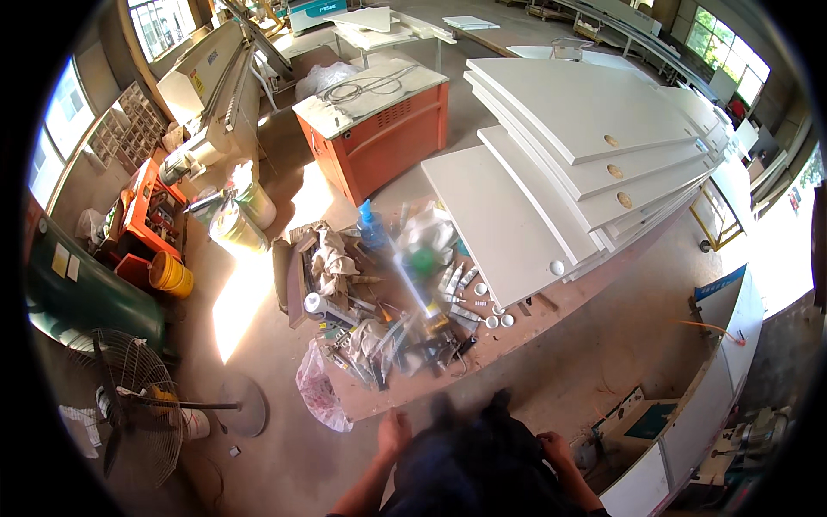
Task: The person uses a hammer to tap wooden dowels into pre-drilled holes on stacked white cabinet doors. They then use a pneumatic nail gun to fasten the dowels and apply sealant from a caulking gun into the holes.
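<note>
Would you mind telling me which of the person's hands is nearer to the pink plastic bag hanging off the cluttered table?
The left hand is nearer, just right of and below the pink plastic bag. The right hand is farther right, past the person's dark clothing.

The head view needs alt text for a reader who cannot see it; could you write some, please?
Seen from above, a person's left hand and right hand rest empty at their dark-clothed waist before a low workbench cluttered with tubes and tools. A stack of white panels lies on its right side, with an orange cabinet beyond.
</note>
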Demonstrator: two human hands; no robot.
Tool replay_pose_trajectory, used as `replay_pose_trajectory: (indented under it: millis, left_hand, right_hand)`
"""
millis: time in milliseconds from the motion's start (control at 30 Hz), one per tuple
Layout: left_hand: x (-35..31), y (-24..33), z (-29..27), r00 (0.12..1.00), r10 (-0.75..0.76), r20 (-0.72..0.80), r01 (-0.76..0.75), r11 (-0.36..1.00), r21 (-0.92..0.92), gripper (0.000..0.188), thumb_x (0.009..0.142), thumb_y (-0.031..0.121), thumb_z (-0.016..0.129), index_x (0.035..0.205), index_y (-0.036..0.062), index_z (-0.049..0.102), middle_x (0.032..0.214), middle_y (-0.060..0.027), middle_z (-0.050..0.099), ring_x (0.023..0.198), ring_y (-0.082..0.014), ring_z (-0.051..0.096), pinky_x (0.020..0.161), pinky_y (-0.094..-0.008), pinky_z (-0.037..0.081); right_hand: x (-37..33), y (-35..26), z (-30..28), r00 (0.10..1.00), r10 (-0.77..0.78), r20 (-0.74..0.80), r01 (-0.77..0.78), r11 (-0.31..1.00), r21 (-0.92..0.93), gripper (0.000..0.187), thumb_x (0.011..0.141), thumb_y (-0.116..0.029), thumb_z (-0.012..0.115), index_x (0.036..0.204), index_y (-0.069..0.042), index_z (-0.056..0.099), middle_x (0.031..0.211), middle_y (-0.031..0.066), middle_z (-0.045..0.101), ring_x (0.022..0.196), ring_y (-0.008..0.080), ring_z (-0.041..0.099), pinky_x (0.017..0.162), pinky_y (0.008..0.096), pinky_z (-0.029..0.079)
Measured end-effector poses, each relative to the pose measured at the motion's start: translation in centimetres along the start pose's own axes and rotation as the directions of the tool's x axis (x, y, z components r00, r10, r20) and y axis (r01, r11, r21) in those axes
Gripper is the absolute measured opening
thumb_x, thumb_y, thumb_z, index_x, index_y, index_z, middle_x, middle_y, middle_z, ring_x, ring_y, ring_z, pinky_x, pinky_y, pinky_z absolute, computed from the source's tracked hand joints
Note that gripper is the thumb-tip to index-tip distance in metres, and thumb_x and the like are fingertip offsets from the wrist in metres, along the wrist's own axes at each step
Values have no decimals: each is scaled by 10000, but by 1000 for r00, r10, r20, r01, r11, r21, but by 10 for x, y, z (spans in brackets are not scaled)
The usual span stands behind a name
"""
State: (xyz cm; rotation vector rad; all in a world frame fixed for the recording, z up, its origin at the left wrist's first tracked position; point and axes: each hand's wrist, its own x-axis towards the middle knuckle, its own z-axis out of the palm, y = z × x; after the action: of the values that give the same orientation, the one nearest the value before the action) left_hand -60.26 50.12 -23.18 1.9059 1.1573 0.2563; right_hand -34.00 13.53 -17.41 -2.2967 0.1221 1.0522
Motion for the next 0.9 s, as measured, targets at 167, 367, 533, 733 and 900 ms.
replay_pose_trajectory:
  millis: [167,367,533,733,900]
  left_hand:
    - [173,132,7,957,192,-219,-212,975,-72,559,908,252,791,1289,-77,549,1177,-316,634,1121,-509,633,964,-541,521]
    - [303,176,59,973,-209,-102,217,972,85,1035,823,403,840,1536,-50,241,1430,-329,506,1274,-511,604,1069,-576,525]
    - [321,174,90,965,-174,-199,216,953,214,1254,813,461,847,1642,-47,55,1486,-339,418,1367,-495,523,1129,-535,491]
    - [320,110,86,775,360,-520,-31,842,538,1104,908,661,717,1604,-78,282,1370,-321,503,1143,-475,593,960,-604,523]
    - [142,184,93,572,798,-192,-735,602,312,765,1012,390,662,1562,-60,378,1405,-290,519,1207,-420,541,965,-515,503]
  right_hand:
    - [6,38,10,999,8,-48,-9,1000,-19,272,979,-164,655,1162,-28,803,962,163,794,787,217,758,730,371,611]
    - [-28,78,10,967,37,-252,-34,999,19,320,950,-271,684,1157,-62,808,1067,206,796,1004,311,770,913,415,598]
    - [-47,116,48,915,241,-324,-143,944,298,363,945,-325,693,1172,-65,806,1108,212,796,1069,337,768,974,435,586]
    - [-43,106,10,925,223,-308,-152,959,239,395,914,-382,685,1162,-100,807,1176,195,775,1133,360,728,1009,438,558]
    - [-44,147,2,775,478,-413,-280,846,453,473,897,-338,693,1294,-83,727,1285,203,736,1247,389,667,1093,455,510]
